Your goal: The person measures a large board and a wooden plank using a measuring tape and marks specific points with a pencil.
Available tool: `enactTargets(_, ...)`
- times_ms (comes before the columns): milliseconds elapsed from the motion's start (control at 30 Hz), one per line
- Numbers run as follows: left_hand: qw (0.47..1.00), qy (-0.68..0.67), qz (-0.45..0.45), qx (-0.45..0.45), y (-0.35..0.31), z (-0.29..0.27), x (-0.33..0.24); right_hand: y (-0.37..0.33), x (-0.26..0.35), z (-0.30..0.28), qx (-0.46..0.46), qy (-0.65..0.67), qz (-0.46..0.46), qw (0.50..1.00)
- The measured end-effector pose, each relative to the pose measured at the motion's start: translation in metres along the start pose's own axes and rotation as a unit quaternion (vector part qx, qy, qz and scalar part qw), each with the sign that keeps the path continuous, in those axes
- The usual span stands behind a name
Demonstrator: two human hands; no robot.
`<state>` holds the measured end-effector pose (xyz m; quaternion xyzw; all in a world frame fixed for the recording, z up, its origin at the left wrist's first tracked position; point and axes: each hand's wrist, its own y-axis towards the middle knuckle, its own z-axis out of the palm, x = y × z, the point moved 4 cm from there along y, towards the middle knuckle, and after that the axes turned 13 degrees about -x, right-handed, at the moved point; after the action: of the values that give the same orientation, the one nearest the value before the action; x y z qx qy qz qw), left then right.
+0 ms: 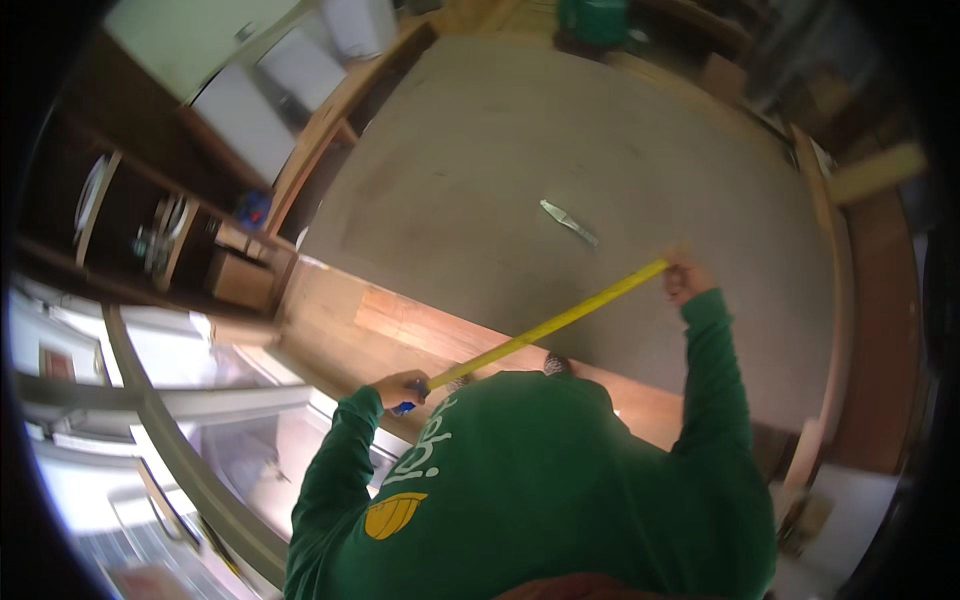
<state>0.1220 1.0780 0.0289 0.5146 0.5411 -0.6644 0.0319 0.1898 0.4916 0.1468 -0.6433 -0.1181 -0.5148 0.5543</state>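
Note:
A yellow tape measure blade (555, 325) stretches taut across my front, slanting up from left to right. My left hand (398, 389) is closed round the blue tape measure case (408, 405) at its lower end. At the far end of the blade, my right hand (686, 277) pinches the tip; its fingers are slightly blurred. Beyond the tape, a utility knife (568, 222) with a silvery body lies on the grey floor panel (450, 170), touched by neither hand.
Pale wooden boards (430, 330) run along the near edge of the grey panel. A wooden shelf unit (190, 250) with a cardboard box (240, 278) stands at left. White panels (245, 115) lean behind a wooden rail. A green container (592, 22) sits at the far side.

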Motion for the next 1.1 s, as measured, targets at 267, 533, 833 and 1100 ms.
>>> enactTargets(267, 0.973, 0.216, -0.064, 0.050, 0.000, -0.098, 0.042, -0.106, -0.033, -0.128, -0.319, 0.049, -0.030, 0.946)
enactTargets(533, 0.893, 0.370, 0.225, 0.126, 0.056, -0.111, 0.065, -0.146, -0.109, -0.159, -0.402, 0.164, -0.045, 0.900)
enactTargets(833, 0.758, 0.534, 0.365, 0.084, 0.113, -0.052, -0.023, -0.146, -0.377, -0.232, -0.440, -0.685, -0.135, 0.564)
enactTargets(1100, 0.734, 0.536, 0.402, 0.114, 0.146, 0.063, -0.107, -0.093, -0.343, -0.009, -0.282, -0.164, -0.225, 0.918)
